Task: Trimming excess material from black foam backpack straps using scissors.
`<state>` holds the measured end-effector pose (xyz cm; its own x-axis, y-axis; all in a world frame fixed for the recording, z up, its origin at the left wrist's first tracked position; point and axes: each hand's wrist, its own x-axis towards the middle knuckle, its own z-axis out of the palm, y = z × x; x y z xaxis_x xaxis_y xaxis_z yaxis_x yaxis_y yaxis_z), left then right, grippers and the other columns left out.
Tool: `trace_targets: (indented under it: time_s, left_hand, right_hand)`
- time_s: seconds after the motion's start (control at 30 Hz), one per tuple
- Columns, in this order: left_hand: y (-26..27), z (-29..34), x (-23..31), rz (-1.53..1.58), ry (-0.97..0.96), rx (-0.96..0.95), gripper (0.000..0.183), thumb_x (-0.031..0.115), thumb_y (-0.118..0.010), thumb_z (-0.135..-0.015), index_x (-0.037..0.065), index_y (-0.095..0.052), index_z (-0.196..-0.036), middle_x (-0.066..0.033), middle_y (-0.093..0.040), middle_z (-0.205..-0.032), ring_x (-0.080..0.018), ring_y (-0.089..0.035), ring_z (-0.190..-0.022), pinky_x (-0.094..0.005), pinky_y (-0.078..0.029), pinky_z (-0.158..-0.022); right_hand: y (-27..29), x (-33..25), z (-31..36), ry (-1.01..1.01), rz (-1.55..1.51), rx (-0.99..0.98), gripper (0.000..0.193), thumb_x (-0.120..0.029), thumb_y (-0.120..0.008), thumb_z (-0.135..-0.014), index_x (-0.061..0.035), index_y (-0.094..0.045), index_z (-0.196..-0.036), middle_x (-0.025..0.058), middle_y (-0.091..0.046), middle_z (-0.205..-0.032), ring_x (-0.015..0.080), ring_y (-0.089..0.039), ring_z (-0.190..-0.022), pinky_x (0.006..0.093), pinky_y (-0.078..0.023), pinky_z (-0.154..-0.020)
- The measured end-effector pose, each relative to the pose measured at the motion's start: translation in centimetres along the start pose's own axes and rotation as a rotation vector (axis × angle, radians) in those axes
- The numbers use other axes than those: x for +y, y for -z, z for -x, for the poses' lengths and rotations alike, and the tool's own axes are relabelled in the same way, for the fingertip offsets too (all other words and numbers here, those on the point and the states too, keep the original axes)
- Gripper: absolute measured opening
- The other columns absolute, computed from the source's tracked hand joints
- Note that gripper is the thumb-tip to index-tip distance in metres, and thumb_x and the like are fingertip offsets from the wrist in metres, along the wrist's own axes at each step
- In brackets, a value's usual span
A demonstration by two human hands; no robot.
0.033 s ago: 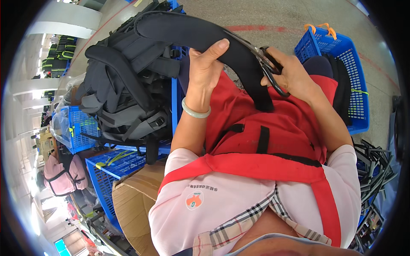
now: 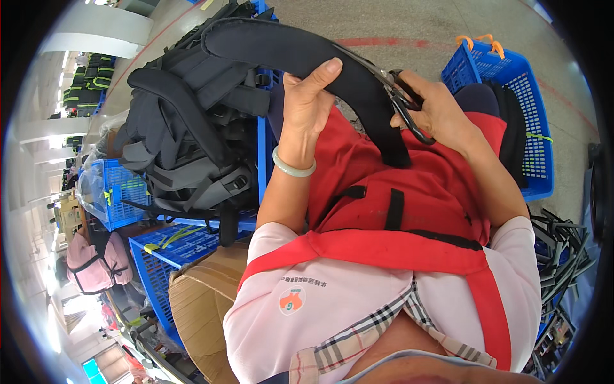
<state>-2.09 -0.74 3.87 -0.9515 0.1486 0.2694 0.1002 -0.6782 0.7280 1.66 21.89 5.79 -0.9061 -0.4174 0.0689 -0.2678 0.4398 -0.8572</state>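
Observation:
A long, curved black padded strap (image 2: 268, 46) stretches from above the bag pile down over my lap. My left hand (image 2: 310, 96) grips its middle, thumb on the top face and fingers beneath. In my right hand (image 2: 438, 112) is a pair of scissors (image 2: 396, 93) with black handles, fingers through the loops. The metal blades lie along the strap's far right edge and point up and left. Whether the blades are parted or touch the fabric is hard to make out. The strap's narrow end (image 2: 395, 153) rests over the red apron (image 2: 358, 205).
Black and grey backpack parts (image 2: 185, 121) are heaped on blue crates at my left. A cardboard box (image 2: 204, 313) stands nearer, beside a blue crate (image 2: 153, 281). At the right is a blue basket (image 2: 537, 128) holding black pieces. Dark strips (image 2: 563, 256) lie piled below it.

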Motion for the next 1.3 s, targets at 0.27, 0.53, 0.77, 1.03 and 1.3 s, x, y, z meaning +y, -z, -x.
trace_targets:
  time_s: [0.27,0.53,0.77,1.03,1.3]
  left_hand:
    - [-0.1,0.4,-0.5,0.026,0.068,-0.038,0.020,-0.002,-0.064,-0.083,0.001,-0.061,-0.103,-0.0115,-0.067,-0.097,-0.0244,-0.066,-0.094,-0.0415,-0.052,-0.090]
    - [-0.2,0.4,-0.7,0.086,0.074,-0.057,0.020,-0.003,-0.063,-0.084,0.001,-0.061,-0.104,-0.0103,-0.066,-0.099,-0.0233,-0.065,-0.096,-0.0405,-0.051,-0.092]
    - [-0.2,0.3,-1.1,0.085,0.098,-0.003,0.020,-0.004,-0.063,-0.084,0.002,-0.061,-0.103,-0.0090,-0.066,-0.099,-0.0235,-0.065,-0.095,-0.0406,-0.051,-0.092]
    - [-0.5,0.1,-0.7,0.060,0.080,-0.025,0.019,-0.003,-0.064,-0.084,0.002,-0.062,-0.102,-0.0094,-0.067,-0.097,-0.0240,-0.066,-0.094,-0.0410,-0.052,-0.091]
    - [-0.7,0.1,-1.0,0.056,0.092,0.008,0.019,-0.002,-0.064,-0.084,0.003,-0.062,-0.102,-0.0091,-0.067,-0.097,-0.0234,-0.066,-0.094,-0.0403,-0.052,-0.090]
  right_hand:
    - [0.2,-0.4,-0.3,0.025,0.039,-0.017,0.054,-0.031,-0.081,-0.072,-0.0032,-0.051,-0.106,0.0082,-0.042,-0.060,0.0199,-0.040,-0.054,0.0338,-0.036,-0.052]
    - [-0.2,-0.9,0.0,0.064,0.032,0.015,0.057,-0.032,-0.083,-0.069,-0.0035,-0.050,-0.106,0.0068,-0.045,-0.065,0.0187,-0.041,-0.060,0.0342,-0.036,-0.055]
    - [-0.4,1.1,-0.3,-0.048,-0.012,-0.051,0.060,-0.024,-0.083,-0.067,-0.0046,-0.047,-0.112,0.0065,-0.045,-0.065,0.0180,-0.043,-0.061,0.0348,-0.036,-0.055]
    - [-0.5,0.8,0.2,0.084,0.015,0.096,0.051,-0.030,-0.080,-0.074,-0.0031,-0.052,-0.107,0.0085,-0.046,-0.064,0.0177,-0.041,-0.056,0.0319,-0.037,-0.053]
    - [-0.3,0.7,0.3,-0.016,-0.007,0.019,0.050,-0.031,-0.080,-0.074,-0.0025,-0.052,-0.106,0.0077,-0.046,-0.063,0.0171,-0.042,-0.056,0.0328,-0.037,-0.053]
